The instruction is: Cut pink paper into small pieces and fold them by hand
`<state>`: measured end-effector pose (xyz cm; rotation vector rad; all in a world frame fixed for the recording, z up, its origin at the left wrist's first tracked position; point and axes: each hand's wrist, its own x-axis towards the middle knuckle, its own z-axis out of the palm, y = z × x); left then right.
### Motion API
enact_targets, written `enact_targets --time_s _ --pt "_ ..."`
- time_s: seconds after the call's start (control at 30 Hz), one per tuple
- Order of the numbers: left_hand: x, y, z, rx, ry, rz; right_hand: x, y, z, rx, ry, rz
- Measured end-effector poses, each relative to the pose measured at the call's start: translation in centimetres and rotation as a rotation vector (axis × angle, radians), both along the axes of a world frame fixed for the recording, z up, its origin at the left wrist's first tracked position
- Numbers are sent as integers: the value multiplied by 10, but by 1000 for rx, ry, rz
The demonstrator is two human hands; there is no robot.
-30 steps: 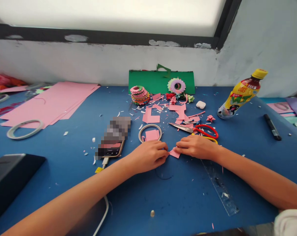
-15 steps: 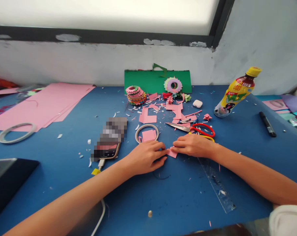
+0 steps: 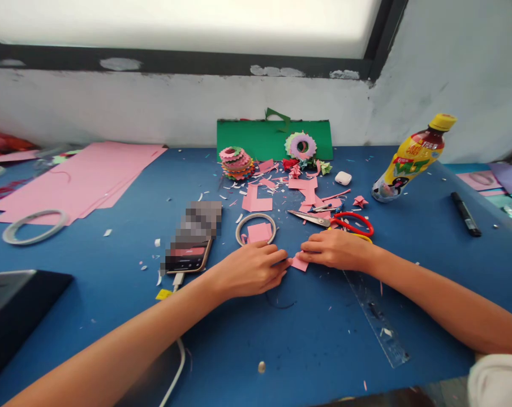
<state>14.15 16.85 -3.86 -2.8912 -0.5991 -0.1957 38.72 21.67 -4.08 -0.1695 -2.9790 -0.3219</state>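
Observation:
A small pink paper piece (image 3: 299, 264) lies on the blue table between my two hands. The fingertips of my left hand (image 3: 256, 268) are drawn together at its left edge. From the right, my right hand (image 3: 334, 250) pinches its upper corner, fingers closed. Just above my left hand sits a tape ring (image 3: 237, 233) with a pink square (image 3: 259, 232) inside it. Scissors (image 3: 352, 222) with red and yellow handles lie behind my right hand, which partly hides them. A clear ruler (image 3: 378, 325) extends from under my right hand toward the front edge.
A phone (image 3: 192, 243) with a white cable is left of centre. Pink sheets (image 3: 77, 175) and another tape ring (image 3: 9, 233) lie farther left. Behind are paper scraps, a stack of scalloped discs (image 3: 236, 164) and a green folder (image 3: 251, 135). At right stand a bottle (image 3: 412, 158) and a marker (image 3: 465, 215).
The whole view has shifted slightly, so things appear a little farther right. The fingers of my left hand have drawn closer together; both hands remain at the pink piece.

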Motion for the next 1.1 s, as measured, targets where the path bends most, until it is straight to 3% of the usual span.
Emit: enact_targets --time_s 0.1,0.3,0.53,0.8,1.1 --pt "-2 0 1 -29 -18 -16 1 1 -1 -4 10 12" --pt "0 -1 0 -183 -129 116 1 1 0 14 -27 3" --pt "5 -3 -1 -142 -88 111 -3 -2 2 -44 13 -23" --pt "7 -3 1 -175 -42 100 -4 -6 -1 -149 114 -171" --pt "4 -1 -9 -186 -194 102 6 0 0 -285 111 -239"
